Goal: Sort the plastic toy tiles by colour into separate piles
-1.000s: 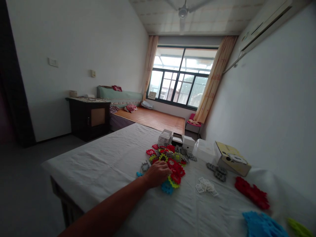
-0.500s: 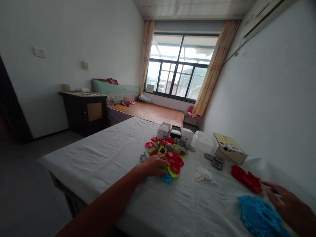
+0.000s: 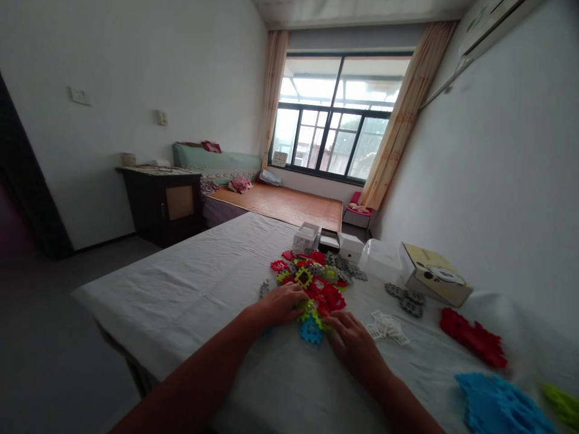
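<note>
My left hand is at the near left side of a mixed pile of toothed plastic pieces, its fingers closed on a yellow-green toothed piece. From the right, my right hand reaches in with bent fingers, its fingertips on the right edge of the same yellow-green piece. A blue square toothed piece lies just in front, between both hands. Behind the fingers are red toothed pieces, another yellow-green piece and grey ones. My fingers partly hide the held piece.
White lattice pieces and grey toothed pieces lie right of the pile. Farther right are a red stack, a blue stack and yellow-green pieces. Small boxes, a clear container and a yellow box stand behind.
My right hand has moved left from the red and blue stacks to the pile. Yellow-green pieces at the far right now show. My left hand stays at the pile.
</note>
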`<state>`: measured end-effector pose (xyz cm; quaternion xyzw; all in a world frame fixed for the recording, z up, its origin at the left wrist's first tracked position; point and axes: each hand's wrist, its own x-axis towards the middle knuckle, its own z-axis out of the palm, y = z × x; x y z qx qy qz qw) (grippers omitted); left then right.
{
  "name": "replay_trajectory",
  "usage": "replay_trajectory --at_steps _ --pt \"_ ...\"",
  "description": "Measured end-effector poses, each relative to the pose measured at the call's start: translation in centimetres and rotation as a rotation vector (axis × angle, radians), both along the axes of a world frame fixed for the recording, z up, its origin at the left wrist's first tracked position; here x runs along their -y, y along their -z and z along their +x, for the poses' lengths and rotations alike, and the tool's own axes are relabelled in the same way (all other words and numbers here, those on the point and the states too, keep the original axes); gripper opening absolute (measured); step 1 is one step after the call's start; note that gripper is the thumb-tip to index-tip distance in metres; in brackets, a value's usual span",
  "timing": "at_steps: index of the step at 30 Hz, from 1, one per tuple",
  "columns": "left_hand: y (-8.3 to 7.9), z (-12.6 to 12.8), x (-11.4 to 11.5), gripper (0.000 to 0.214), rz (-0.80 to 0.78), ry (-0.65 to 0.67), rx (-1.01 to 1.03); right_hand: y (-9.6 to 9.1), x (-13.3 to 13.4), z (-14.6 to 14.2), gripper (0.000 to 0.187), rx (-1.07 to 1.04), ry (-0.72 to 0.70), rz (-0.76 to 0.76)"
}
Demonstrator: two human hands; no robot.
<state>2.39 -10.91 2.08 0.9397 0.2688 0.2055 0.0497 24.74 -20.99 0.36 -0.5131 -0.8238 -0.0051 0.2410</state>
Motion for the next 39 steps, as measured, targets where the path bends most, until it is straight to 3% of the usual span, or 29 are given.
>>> replay_trajectory --at_steps 6,11,15,19,23,27,31,34,36,39 --pt "-0.6 0.2 0.1 0.013 0.08 -0.064 -0.035 0.7 -0.3 1.7 0.032 -0.181 -0.001 0.023" --pt "-1.6 0.5 0.7 0.017 0.201 -0.195 0.156 0.4 -0.5 1.7 0.027 -0.311 0.043 0.03" --pt "-1.5 1.2 1.2 0.021 0.173 -0.046 0.295 0.3 -0.3 0.9 0.029 -0.409 0.072 -0.01" --pt "-0.8 2.1 1.9 0.022 0.094 0.139 0.285 0.2 0.0 0.2 0.032 -0.455 0.042 0.0" --pt "-0.7 1.8 1.7 0.026 0.047 0.085 0.237 0.0 -0.3 1.2 0.025 -0.479 0.077 0.015" --pt "-0.9 0.8 0.9 0.026 0.099 -0.035 0.135 0.0 -1.1 3.8 0.033 -0.628 0.232 -0.034" --pt "-0.8 0.4 0.8 0.027 0.132 -0.014 0.042 -1.1 -0.5 6.1 0.039 -0.777 0.263 -0.144" --pt "-0.5 0.6 0.8 0.026 0.137 0.009 0.025 -2.8 1.6 8.9 0.035 -0.698 0.291 -0.172" --pt "-0.4 0.7 0.7 0.026 0.142 0.014 0.025 -4.0 3.6 12.6 0.033 -0.619 0.412 -0.089" --pt "-0.3 0.8 0.5 0.025 0.148 0.034 0.017 -4.8 7.7 21.2 0.031 -0.58 0.715 0.08"
